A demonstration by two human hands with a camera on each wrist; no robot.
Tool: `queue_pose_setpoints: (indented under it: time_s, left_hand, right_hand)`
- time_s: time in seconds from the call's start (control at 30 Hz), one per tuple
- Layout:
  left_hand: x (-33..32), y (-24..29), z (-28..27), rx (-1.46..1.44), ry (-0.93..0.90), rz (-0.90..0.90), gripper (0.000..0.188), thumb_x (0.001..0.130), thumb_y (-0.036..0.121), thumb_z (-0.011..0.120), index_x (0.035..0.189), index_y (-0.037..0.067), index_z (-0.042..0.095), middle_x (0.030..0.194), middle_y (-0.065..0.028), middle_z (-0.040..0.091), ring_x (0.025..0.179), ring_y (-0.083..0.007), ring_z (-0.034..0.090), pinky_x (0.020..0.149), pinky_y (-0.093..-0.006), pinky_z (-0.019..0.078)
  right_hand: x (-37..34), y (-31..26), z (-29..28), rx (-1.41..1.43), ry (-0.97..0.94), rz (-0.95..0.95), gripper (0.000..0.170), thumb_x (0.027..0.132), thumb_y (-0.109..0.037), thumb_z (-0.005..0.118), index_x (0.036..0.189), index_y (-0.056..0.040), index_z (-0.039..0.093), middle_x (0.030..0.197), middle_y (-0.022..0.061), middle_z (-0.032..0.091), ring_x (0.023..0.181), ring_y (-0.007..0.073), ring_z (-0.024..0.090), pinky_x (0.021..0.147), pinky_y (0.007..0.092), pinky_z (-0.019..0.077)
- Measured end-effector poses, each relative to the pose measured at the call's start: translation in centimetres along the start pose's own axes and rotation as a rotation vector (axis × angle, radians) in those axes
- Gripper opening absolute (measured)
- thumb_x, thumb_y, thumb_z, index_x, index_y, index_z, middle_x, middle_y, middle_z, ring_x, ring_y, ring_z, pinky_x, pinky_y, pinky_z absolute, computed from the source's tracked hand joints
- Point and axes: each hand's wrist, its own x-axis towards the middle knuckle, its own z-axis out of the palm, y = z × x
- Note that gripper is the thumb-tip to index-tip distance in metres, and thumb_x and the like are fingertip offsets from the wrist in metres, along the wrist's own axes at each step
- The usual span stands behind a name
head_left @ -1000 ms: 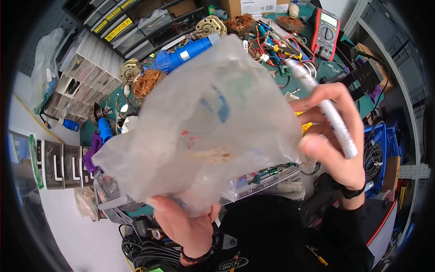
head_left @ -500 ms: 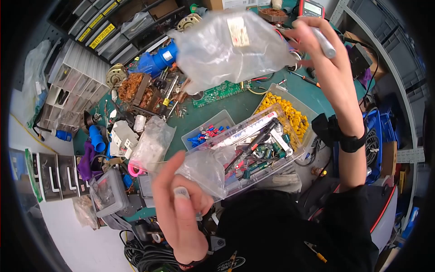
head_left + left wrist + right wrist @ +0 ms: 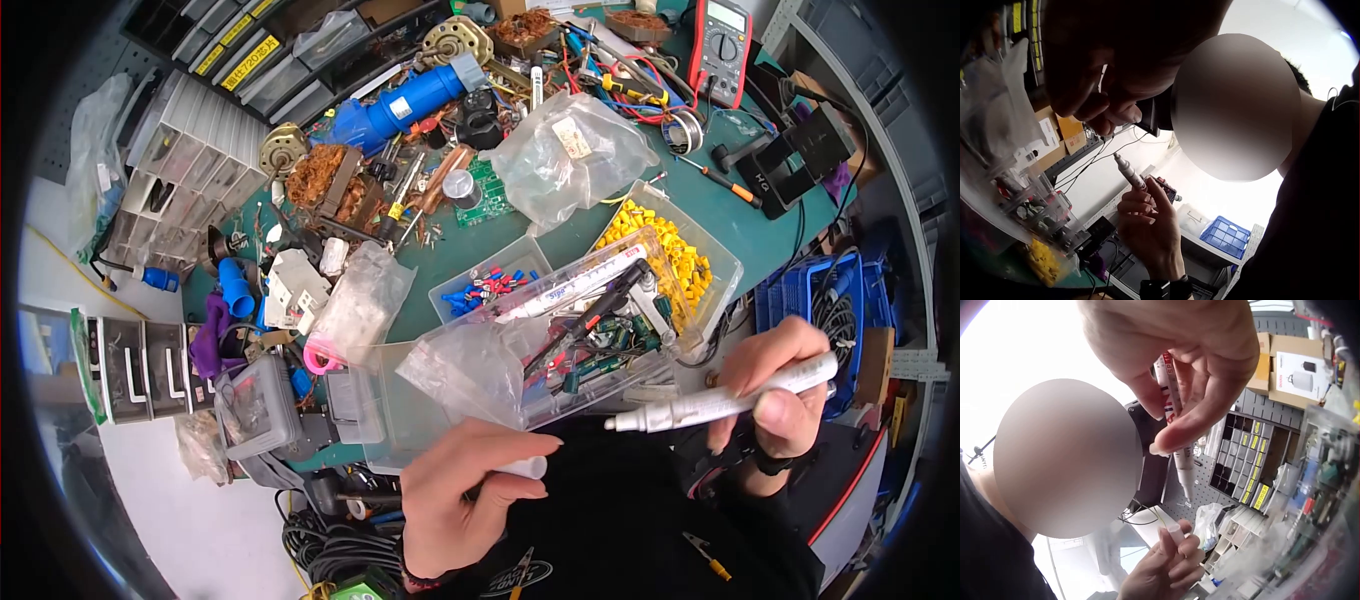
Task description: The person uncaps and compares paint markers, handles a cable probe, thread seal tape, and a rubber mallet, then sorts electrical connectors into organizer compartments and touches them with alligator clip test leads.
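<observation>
My right hand [image 3: 775, 390] grips a white marker pen [image 3: 720, 402], its bare tip pointing left toward my other hand. The marker's printed barrel [image 3: 1166, 387] shows between thumb and fingers in the right wrist view. Between the thumb and fingers of my left hand [image 3: 470, 495] is a small white marker cap [image 3: 525, 467], apart from the tip. A cloudy plastic bag [image 3: 560, 160] with a paper label [image 3: 571, 138] lies crumpled on the green bench beyond both hands.
Near my body stands a clear box [image 3: 590, 350] of pens and electronic parts, beside a tray of yellow connectors [image 3: 640, 235] and a small tray of red and blue terminals [image 3: 487, 285]. A multimeter [image 3: 720, 50], blue pipe [image 3: 400, 110] and loose scrap crowd the back.
The labelled plastic bag, first held up before me, went forward in my right hand and was let go on the bench. Both hands are now close to my body, with marker and cap apart.
</observation>
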Motion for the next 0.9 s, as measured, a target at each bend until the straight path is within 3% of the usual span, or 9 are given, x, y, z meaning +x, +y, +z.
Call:
queue_pose_setpoints:
  time_s: [0.07,0.1,0.33,0.4,0.9]
  left_hand:
    - [0.2,0.1,0.0,0.124,-0.090,0.135,0.028,0.076,-0.002,0.071,0.104,0.001,0.071,0.087,-0.0101,0.068,0.070,-0.0176,0.064,0.060,-0.0261,0.0484]
    - [0.2,-0.1,0.2,0.148,-0.093,0.180,0.031,0.075,0.000,0.072,0.106,0.001,0.071,0.085,-0.0101,0.067,0.068,-0.0182,0.062,0.058,-0.0263,0.0475]
    - [-0.2,-0.4,1.1,0.165,-0.135,0.089,0.036,0.073,0.000,0.074,0.109,0.002,0.070,0.082,-0.0084,0.065,0.065,-0.0180,0.061,0.058,-0.0268,0.0476]
    - [-0.2,-0.4,1.3,0.148,-0.155,0.162,0.040,0.071,0.002,0.076,0.110,0.002,0.070,0.083,-0.0090,0.066,0.064,-0.0184,0.061,0.057,-0.0272,0.0477]
    - [-0.7,-1.2,1.6,0.111,-0.119,0.191,0.046,0.067,0.011,0.078,0.108,-0.005,0.069,0.088,-0.0136,0.069,0.065,-0.0195,0.063,0.055,-0.0272,0.0474]
  right_hand:
    - [-0.5,0.7,0.2,0.211,-0.018,0.065,0.035,0.083,-0.021,0.067,0.085,0.0126,0.057,0.074,0.0273,0.064,0.056,0.0296,0.067,0.049,0.0347,0.0564]
    - [-1.1,0.9,-0.2,0.182,-0.031,0.112,0.040,0.085,-0.025,0.065,0.086,0.0137,0.055,0.075,0.0297,0.064,0.058,0.0325,0.067,0.052,0.0375,0.0574]
    - [-2.0,2.4,-0.3,0.240,-0.017,0.122,0.038,0.083,-0.024,0.067,0.090,0.0118,0.055,0.075,0.0277,0.064,0.063,0.0327,0.068,0.059,0.0392,0.0584]
    - [-2.1,2.4,-0.6,0.231,-0.041,0.135,0.038,0.083,-0.024,0.067,0.090,0.0110,0.055,0.075,0.0271,0.064,0.064,0.0326,0.068,0.060,0.0392,0.0583]
    - [-1.9,3.3,-2.0,0.215,-0.262,0.083,0.029,0.083,-0.016,0.065,0.097,0.0081,0.058,0.088,0.0248,0.067,0.076,0.0289,0.068,0.069,0.0351,0.0545]
